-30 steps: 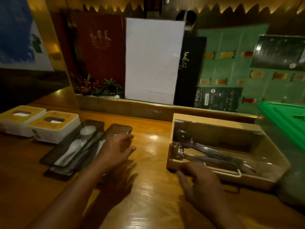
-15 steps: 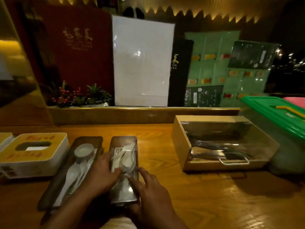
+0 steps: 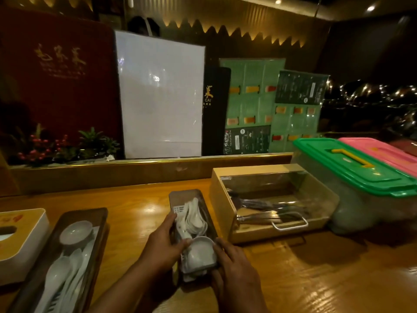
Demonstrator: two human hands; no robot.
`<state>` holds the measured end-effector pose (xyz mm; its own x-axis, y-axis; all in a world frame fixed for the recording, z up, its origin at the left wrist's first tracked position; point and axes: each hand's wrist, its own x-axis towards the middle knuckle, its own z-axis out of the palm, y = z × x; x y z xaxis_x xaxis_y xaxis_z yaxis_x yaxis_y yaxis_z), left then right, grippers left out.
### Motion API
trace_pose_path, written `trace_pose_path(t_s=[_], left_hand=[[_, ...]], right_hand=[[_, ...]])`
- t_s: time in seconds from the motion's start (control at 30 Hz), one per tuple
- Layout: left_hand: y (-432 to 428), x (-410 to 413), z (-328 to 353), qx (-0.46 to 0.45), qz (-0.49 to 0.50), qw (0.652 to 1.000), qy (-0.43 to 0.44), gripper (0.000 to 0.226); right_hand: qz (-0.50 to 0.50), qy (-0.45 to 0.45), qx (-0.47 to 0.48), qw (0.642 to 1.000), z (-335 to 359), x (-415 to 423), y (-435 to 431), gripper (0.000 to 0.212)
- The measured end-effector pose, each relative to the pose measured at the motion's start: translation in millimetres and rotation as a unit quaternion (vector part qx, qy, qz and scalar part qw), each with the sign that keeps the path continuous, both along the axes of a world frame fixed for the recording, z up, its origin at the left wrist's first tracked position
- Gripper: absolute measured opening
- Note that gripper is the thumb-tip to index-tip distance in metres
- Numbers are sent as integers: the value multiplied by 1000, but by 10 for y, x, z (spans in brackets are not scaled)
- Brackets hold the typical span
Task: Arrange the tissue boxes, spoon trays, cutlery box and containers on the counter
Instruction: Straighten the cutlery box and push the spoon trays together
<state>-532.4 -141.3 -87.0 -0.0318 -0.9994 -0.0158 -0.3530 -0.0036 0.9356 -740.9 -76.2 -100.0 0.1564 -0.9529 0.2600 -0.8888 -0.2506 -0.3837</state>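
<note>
Wooden counter (image 3: 135,213) glows amber, and both hands clamp the dark spoon tray (image 3: 194,233) at lower centre of the frame: left hand (image 3: 162,249) pressed along its left edge, thumb over the rim, right hand (image 3: 234,274) cupping its near right corner. White spoons and a small bowl lie inside, so my call is to keep it flat on the wood and slide, not lift. Its long axis runs away from the camera, far end tipped slightly left, just beside the cutlery box (image 3: 270,204). A second tray (image 3: 67,256) sits lower left, well apart; squaring the two parallel looks like the aim.
</note>
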Motion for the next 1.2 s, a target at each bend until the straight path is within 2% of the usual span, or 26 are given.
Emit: trace_pose_path(t_s=[0.17,0.4,0.6,0.8,0.9,1.03,1.1,1.2], left_hand=[[-216,-178,34,7,-17,1000,-4,89],[-389,-312,-12,18,-18,1000,-14,91],[-449,-310,-67,28,-7,1000,-3,93],[-465,-317,-52,32,-9,999,11,92],[-435,-351,-2,17,-8,1000,8,88],[-309,-304,117,-53,11,997,-52,79],[-219,-126,177,-98,29,988,-116,79],[-44,301,253,-147,31,963,-225,63]], right_hand=[[-39,38,-18,998,26,-63,-91,64],[-49,56,14,997,61,-177,-203,73],[-42,69,-2,997,30,-212,-264,75],[-41,36,2,998,-15,-229,-273,79],[-27,47,-19,998,1,-219,-262,74],[-32,77,-13,996,168,-150,-167,69],[0,34,-51,998,174,-27,-102,56],[101,-25,-93,990,181,317,31,36]])
